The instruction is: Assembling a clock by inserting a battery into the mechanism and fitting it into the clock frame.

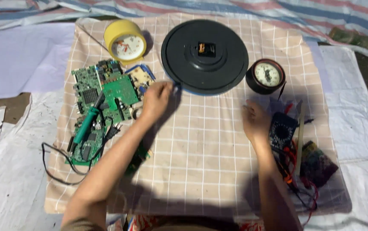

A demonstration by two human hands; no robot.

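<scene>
Two hands over checked cloth (pixel 201 141). Right hand (pixel 256 122) flat on cloth, fingers loosely spread, holding nothing, just beside black multimeter (pixel 281 130). Left hand (pixel 156 100) pinched on near rim of black round wall clock (pixel 205 55), lying face down mid-cloth. Green circuit boards (pixel 102 92), soldering iron (pixel 87 124) left. Farther: yellow alarm clock (pixel 125 41), small dark clock (pixel 265 75).

Single head camera, on my head, looking steeply down at checked cloth (pixel 201 145). Close, arm's reach. Far edge at frame top, near edge under my forearms.
</scene>
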